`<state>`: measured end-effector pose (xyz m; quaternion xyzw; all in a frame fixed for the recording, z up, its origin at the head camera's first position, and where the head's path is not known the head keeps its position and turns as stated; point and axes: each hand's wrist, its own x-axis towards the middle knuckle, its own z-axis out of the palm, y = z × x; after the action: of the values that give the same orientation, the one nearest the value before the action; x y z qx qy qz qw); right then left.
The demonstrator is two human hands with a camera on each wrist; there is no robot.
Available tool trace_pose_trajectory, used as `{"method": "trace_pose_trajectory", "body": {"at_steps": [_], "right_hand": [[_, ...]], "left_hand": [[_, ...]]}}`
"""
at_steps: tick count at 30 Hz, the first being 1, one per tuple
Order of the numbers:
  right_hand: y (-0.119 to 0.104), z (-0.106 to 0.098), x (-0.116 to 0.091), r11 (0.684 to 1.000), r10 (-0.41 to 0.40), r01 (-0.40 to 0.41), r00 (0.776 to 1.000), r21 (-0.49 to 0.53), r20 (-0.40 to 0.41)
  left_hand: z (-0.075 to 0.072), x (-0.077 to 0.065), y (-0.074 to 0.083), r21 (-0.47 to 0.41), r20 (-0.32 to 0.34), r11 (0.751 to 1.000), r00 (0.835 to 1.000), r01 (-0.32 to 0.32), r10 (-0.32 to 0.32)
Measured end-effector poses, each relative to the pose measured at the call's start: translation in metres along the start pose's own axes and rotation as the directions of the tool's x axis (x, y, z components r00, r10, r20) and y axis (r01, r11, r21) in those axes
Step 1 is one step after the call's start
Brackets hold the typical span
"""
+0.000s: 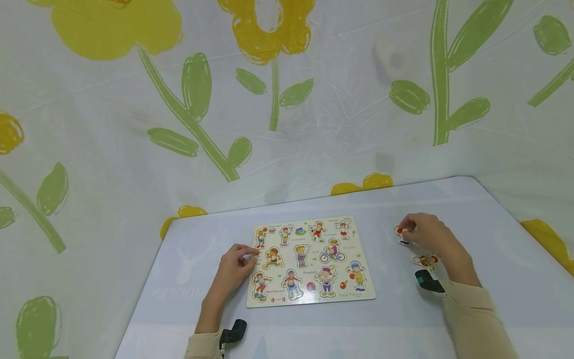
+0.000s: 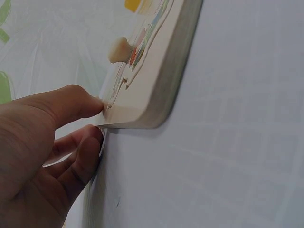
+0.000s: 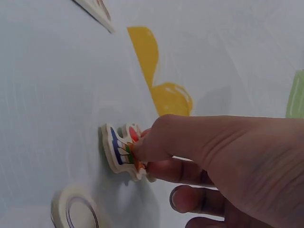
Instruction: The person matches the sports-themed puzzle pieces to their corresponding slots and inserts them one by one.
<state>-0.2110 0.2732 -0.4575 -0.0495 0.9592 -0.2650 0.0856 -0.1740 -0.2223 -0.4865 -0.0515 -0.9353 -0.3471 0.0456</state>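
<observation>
A wooden knob puzzle board (image 1: 314,300) with printed sports figures lies flat on the table. Its left edge is pinched by my left hand (image 1: 233,267), thumb on top and fingertips against the side or underneath, as the left wrist view shows. Off to the right of the board, my right hand (image 1: 428,233) holds a figure-shaped puzzle piece (image 3: 118,151) between thumb and fingers. That piece stands tilted at the table surface; its knob is hidden by the fingers. Below the right hand lies a second puzzle piece (image 1: 426,261), partly covered by the wrist.
Several figure pieces with knobs, such as the cyclist (image 1: 333,252), sit on the board. The pale table (image 1: 179,299) ends at a flower-printed curtain (image 1: 332,124) behind. Dark wrist cameras (image 1: 235,331) are strapped at both sleeves.
</observation>
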Motion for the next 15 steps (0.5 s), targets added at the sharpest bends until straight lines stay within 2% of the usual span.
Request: {"method": "trace_pose_trajectory", "body": {"at_steps": [5,11,15], "right_hand": [[-0.017,0.008,0.003,0.998,-0.059,0.06,0.998,-0.006,0.02],[-0.037,0.011,0.001,0.991,-0.132,0.135,0.986,-0.017,0.097],[-0.053,0.011,-0.003,0.989,-0.141,0.146,0.98,-0.025,0.142]], "left_hand": [[0.0,0.0,0.0,-0.002,0.0,1.0,1.0,-0.005,0.005],[0.0,0.0,0.0,-0.003,0.004,1.0,1.0,-0.003,0.003],[0.001,0.0,0.0,-0.003,0.006,1.0,1.0,0.004,-0.004]]}}
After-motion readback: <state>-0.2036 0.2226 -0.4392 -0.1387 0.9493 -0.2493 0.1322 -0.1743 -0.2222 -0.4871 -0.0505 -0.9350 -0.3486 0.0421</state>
